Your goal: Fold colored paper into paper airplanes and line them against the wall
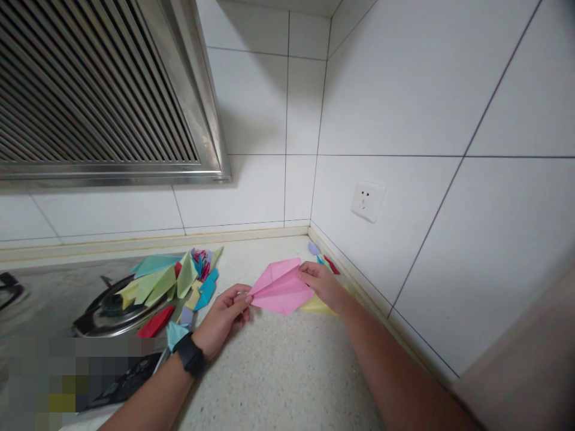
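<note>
A sheet of pink folded paper (281, 287) is stretched between my two hands, just above the speckled countertop. Creases run along its length, and it narrows to a point at the left. My left hand (229, 311), with a black watch (190, 354) on the wrist, pinches that pointed end between thumb and fingers. At the far right edge of the pink paper, my right hand (321, 281) is closed on it with the fingertips. Yellow paper (320, 305) lies partly hidden beneath the pink paper and my right hand.
Folded papers in several colours, such as a light green one (186, 275) and a red one (156, 322), lie over a gas burner (112, 323) at left. Small paper pieces (331, 264) sit by the right wall. A range hood (211, 143) hangs upper left; a socket (368, 202) is on the tiles.
</note>
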A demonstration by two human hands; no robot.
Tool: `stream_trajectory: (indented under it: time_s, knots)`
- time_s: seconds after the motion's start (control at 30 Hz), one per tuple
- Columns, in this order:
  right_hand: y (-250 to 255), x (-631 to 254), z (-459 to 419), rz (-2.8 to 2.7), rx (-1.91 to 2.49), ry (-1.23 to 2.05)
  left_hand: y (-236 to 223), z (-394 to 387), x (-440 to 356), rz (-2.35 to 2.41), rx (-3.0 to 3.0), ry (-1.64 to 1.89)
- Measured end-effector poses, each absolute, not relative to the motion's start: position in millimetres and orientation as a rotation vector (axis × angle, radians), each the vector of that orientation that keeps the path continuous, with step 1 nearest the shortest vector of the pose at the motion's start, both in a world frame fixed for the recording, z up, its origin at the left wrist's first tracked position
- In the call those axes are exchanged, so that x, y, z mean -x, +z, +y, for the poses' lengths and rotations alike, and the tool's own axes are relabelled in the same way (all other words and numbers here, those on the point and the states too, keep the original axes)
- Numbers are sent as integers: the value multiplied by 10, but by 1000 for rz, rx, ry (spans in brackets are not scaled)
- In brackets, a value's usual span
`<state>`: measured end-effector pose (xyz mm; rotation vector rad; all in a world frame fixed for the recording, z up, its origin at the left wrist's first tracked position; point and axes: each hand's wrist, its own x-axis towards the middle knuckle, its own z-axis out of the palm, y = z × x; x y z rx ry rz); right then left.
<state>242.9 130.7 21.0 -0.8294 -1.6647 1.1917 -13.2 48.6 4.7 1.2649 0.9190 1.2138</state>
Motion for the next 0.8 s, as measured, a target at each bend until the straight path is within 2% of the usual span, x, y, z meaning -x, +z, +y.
stream_trajectory:
  time_s: [0.8]
  knots:
    - [243, -2446, 1314, -1672, 863, 1157, 57, 510, 158, 952, -1258, 1191]
